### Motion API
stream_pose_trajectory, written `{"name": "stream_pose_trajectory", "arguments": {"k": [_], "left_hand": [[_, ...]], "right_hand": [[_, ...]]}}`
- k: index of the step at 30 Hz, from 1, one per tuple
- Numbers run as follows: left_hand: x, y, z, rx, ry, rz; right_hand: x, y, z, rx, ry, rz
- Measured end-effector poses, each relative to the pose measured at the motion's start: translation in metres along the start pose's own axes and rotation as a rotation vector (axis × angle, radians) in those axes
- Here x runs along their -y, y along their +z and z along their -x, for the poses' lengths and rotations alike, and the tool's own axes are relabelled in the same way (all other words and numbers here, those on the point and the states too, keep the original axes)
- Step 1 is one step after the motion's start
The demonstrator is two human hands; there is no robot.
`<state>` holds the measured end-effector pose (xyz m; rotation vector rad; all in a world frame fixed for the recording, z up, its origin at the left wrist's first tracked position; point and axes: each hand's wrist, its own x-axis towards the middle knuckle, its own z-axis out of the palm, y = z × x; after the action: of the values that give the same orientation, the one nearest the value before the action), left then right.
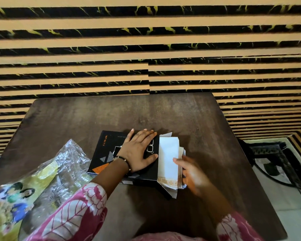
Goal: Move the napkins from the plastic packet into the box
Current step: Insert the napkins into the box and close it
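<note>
— Desk [87, 119] holds what?
— Box [109, 152] under the flat, straight-fingered left hand [139, 151]; napkins [169, 159] stick out its right side. Packet [47, 173] lies near left.
— Right hand [191, 173]?
— Blurred; grip unclear.

table [94, 119]: matt dark wood | packet [66, 164]: glossy crinkled plastic | napkins [168, 153]: white paper

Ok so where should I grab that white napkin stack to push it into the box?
Probably pinch the napkins along their long right edge, coming from the right. The box and left hand block the left side, and the loose, fanned sheets need squeezing together.
</note>
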<state>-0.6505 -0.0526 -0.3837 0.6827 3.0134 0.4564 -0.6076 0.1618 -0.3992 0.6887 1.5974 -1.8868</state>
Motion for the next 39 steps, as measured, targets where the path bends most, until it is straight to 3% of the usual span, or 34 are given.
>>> {"name": "stream_pose_trajectory", "arguments": {"k": [4,13,18,22,29,32,39], "left_hand": [[-0.001,-0.002,0.0,0.009,0.001,-0.005],[0.001,-0.001,0.0,0.009,0.008,0.0],[0.0,0.0,0.0,0.006,0.01,0.007],[0.0,0.0,0.0,-0.003,0.01,0.001],[-0.001,-0.002,0.001,0.008,0.0,-0.016],[0.0,-0.001,0.001,-0.003,0.004,-0.009],[0.0,-0.002,0.0,0.006,0.005,-0.019]], "right_hand": [[0.004,0.021,0.0,-0.079,0.013,0.031],[0.018,0.058,-0.004,-0.001,0.107,0.174],[0.016,0.042,-0.004,-0.086,0.005,0.066],[0.011,0.062,-0.015,-0.151,-0.014,0.186],[0.013,0.067,-0.016,-0.042,0.133,0.045],[0.011,0.048,-0.015,-0.04,0.043,-0.105],[0.009,0.056,-0.007,0.233,-0.025,0.011]]}}
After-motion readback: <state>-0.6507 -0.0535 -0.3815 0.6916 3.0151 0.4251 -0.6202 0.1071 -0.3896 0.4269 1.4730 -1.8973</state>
